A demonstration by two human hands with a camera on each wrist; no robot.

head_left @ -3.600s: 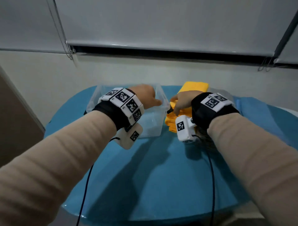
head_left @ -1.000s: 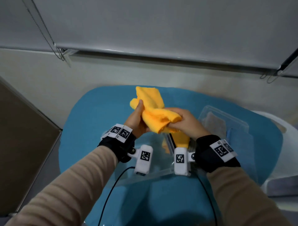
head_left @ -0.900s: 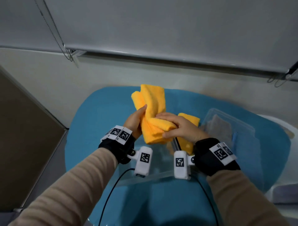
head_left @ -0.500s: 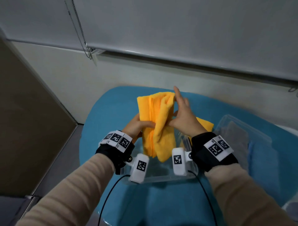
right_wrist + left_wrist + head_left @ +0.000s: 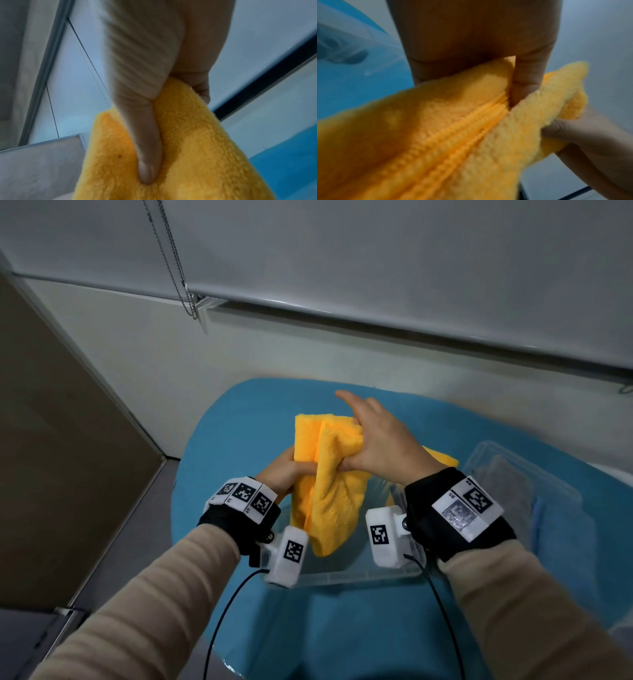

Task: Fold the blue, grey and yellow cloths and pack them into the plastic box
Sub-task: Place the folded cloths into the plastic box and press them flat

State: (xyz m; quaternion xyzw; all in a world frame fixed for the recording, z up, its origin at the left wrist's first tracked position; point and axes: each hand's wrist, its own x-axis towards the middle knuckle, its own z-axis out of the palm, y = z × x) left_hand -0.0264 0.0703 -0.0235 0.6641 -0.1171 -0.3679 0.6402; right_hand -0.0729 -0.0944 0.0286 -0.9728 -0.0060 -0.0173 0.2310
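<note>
Yellow cloth [image 5: 329, 494]: bunched and hanging in the air, directly above the plastic box [image 5: 342, 577].
Left hand [image 5: 284, 472]: fingers curled round the cloth's left side, above the box's left end.
Right hand [image 5: 380, 446]: thumb and fingers pinch the cloth's upper right fold; index finger points away.
Plastic box: clear, standing on the blue table [image 5: 239, 422].
Second yellow cloth [image 5: 442, 460]: beyond the box, behind the right wrist.
</note>
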